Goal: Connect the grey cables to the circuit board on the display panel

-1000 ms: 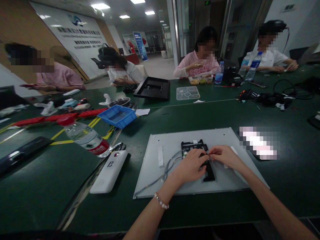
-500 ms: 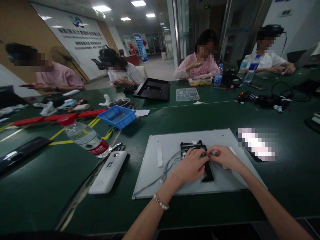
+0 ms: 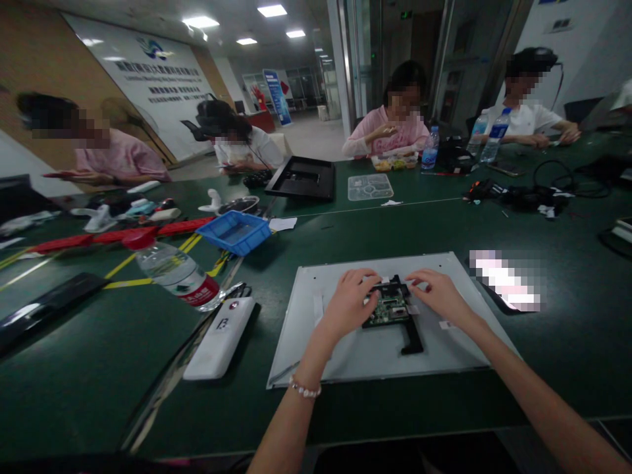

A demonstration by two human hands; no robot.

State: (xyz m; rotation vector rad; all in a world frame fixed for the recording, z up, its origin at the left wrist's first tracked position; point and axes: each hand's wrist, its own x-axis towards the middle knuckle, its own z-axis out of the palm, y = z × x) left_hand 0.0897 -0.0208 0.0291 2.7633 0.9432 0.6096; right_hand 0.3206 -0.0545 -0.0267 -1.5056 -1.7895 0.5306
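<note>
A green circuit board (image 3: 391, 311) sits in a black plastic bracket (image 3: 413, 339) on a pale flat panel (image 3: 306, 342). My left hand (image 3: 348, 299) arches over the bracket's upper left side, thumb and fingers apart, fingertips close to its top edge. At the upper right corner is my right hand (image 3: 437, 293), its thumb and fingertips drawn together; whatever may be between them is too small to make out. Small strips of clear tape (image 3: 413, 309) show by the board's right side. Grey cables (image 3: 285, 374) run out at the panel's lower left, mostly hidden by my left arm.
A white power bank (image 3: 220, 342) and a tilted water bottle (image 3: 178, 273) lie to the left. Behind them stands a blue tray (image 3: 236, 234). A phone (image 3: 506, 283) lies right of the panel. Farther off are a black frame (image 3: 302, 179), a clear plastic lid (image 3: 370, 187) and several seated people.
My left hand has shifted up and left off the board, uncovering it. My right hand has moved slightly up, and the two hands are farther apart.
</note>
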